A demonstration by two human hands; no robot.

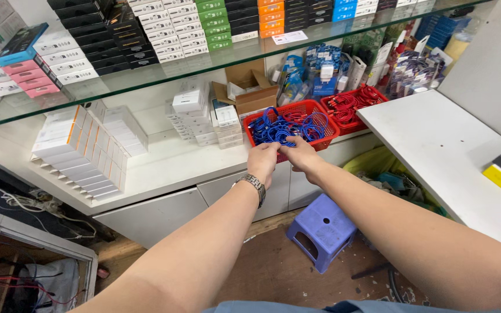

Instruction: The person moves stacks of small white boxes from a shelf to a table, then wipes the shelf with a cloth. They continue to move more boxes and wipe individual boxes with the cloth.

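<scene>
Nearest you, a purple stool [322, 230] is sitting on the floor below your forearms, under the white counter [163, 168]. Your left hand [263, 162], metal watch [252, 184] on the wrist, is curling its fingers over the front rim of the red basket [311, 106]; your right hand [298, 155] is gripping the same rim just beside it, the two hands nearly touching. The basket is sitting on the counter edge, full of coiled blue cables [282, 127]. Just right of it a second red basket [334, 101] is holding red cables [355, 99]. Left of it, white boxes [204, 119] are standing stacked. Farther up, a glass shelf [146, 75] is carrying rows of coloured boxes.
</scene>
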